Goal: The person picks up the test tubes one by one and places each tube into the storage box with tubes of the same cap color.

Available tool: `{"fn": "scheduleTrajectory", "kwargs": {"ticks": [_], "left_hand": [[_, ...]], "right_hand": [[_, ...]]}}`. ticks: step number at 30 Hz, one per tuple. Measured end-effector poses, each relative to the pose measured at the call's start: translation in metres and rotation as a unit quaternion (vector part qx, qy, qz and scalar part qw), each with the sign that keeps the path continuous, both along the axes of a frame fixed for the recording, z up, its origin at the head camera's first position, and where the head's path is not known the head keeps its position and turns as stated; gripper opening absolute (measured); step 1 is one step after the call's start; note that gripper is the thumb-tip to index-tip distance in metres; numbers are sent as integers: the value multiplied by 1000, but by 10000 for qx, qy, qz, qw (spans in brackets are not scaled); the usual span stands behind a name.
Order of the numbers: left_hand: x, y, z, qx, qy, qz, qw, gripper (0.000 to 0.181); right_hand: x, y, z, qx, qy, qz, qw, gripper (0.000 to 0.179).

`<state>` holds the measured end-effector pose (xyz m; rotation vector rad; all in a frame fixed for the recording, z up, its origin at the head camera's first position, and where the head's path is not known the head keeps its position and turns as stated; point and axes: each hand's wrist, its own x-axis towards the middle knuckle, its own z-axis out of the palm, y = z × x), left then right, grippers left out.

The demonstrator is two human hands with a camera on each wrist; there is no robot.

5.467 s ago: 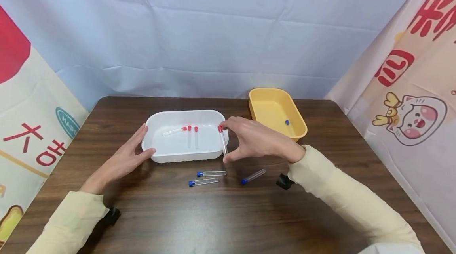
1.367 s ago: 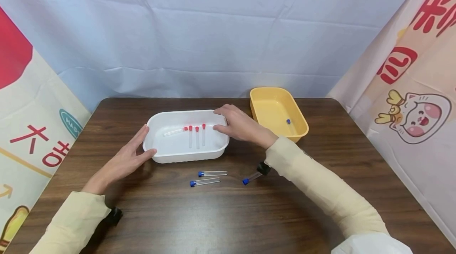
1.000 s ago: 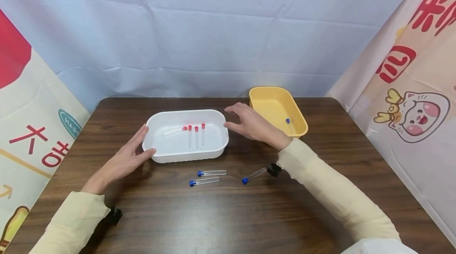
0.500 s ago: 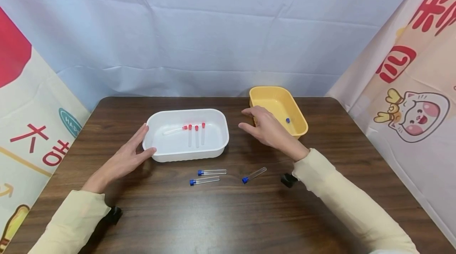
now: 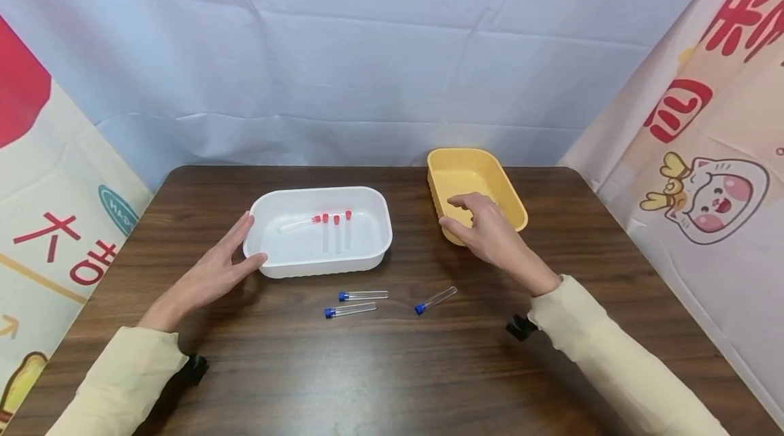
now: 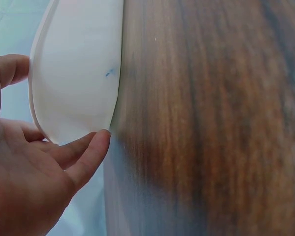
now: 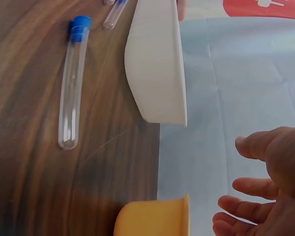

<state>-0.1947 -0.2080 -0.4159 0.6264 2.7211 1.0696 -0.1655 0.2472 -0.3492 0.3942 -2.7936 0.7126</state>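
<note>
My left hand (image 5: 214,274) rests at the left end of a white tray (image 5: 321,267), its fairly straight fingers and thumb touching the outside and rim. Several red-capped test tubes (image 5: 337,233) lie inside that tray. My right hand (image 5: 493,235) hovers over the near left side of a yellow tray (image 5: 474,160), holding nothing, thumb and fingers apart. On the table in front lie three blue-capped test tubes: one upper tube (image 5: 364,296), one lower tube (image 5: 351,311) and a slanted tube (image 5: 436,300) to the right. My right hand hides part of the yellow tray's inside.
The dark wood table (image 5: 367,368) carries both trays, the yellow one standing near the back right. A pale cloth (image 5: 367,69) hangs behind the far edge, and printed sheets (image 5: 704,171) flank the sides.
A red-capped test tube has been put into the white tray from my right hand. That hand then moved right, over the yellow tray. My left hand stayed at the white tray.
</note>
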Motion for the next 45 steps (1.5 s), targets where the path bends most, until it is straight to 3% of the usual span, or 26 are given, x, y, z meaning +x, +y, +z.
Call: {"fn": "scheduleTrajectory", "kwargs": {"ticks": [31,45], "left_hand": [[0,0,2,-25,23,-15,10000,83],[0,0,2,-53,-44,17,10000,83]], "right_hand": [[28,78,-9,-383,325,-1268,9907,52],[28,101,-22,-544,186,-1728,9833,52]]}}
